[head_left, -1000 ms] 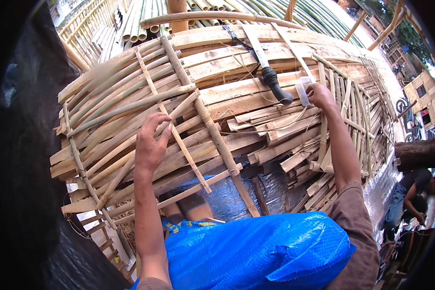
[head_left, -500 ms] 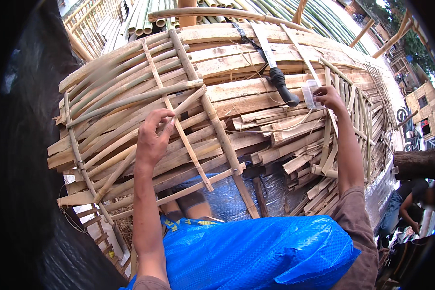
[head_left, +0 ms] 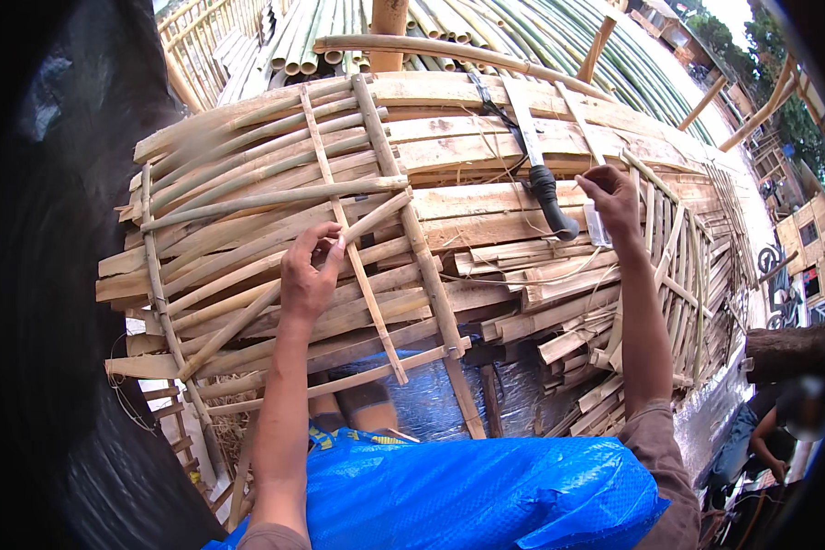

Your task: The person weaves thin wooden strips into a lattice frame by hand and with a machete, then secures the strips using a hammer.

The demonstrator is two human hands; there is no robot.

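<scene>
My left hand (head_left: 310, 277) is over a bamboo frame (head_left: 422, 252) of round poles and crossing slats. Its thumb and forefinger are closed together by a thin upright slat (head_left: 365, 289), where a slanting bamboo piece (head_left: 378, 217) crosses it; whatever they pinch is too small to make out. Farther right, my right hand (head_left: 617, 203) is raised with its fingertips pinched, and anything between them cannot be made out. Partly behind that hand is a clear plastic container (head_left: 598, 225). Left of it lies a long-bladed tool (head_left: 522, 115) with a black wrapped, curved handle (head_left: 550, 200).
Sawn planks (head_left: 467, 170) lie under the frame, with split bamboo strips (head_left: 559, 280) stacked to the right. Another slatted bamboo frame (head_left: 674, 238) leans at the right. Blue sheeting (head_left: 449, 495) covers my front. A person (head_left: 770, 435) crouches at the lower right.
My right hand has lifted away from the plastic container, fingers now pinched above it. The left hand stays near the same slat crossing. The whole view has shifted slightly.
</scene>
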